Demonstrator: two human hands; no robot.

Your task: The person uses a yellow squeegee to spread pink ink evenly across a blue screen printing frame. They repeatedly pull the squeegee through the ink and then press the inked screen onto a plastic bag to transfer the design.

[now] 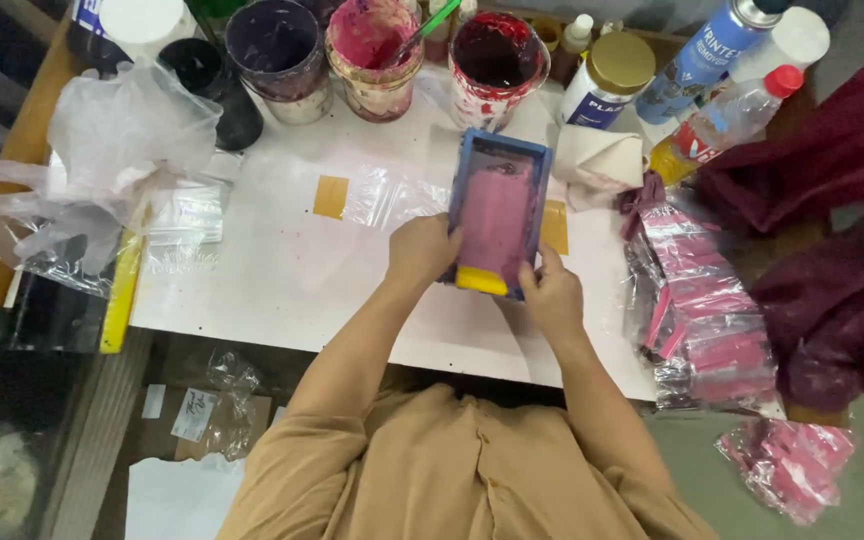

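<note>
The fingers of the left hand (422,250) curl shut around the left edge of a small blue-framed printing screen (500,210), and those of the right hand (552,290) close near its lower right corner, next to a yellow squeegee (480,281) that lies across the near end of the frame; whether the right fingers pinch the squeegee itself or only the frame cannot be told. Holding both sides this way seems meant to keep the frame pressed flat and steady on the white desk (282,270) while pink ink covers its mesh. The screen thus lies between the two hands, touching both, its far end pointing away from the person. Under and beside it a clear plastic sheet (392,195) is fixed with tan tape patches (331,196), likely as placement marks. Beyond stand open ink tubs: purple (277,50), pink (372,50) and red (497,60), kept near for refilling. To the right lies a pile of pink items in clear bags (702,310); to the left, crumpled clear gloves (102,150).
</note>
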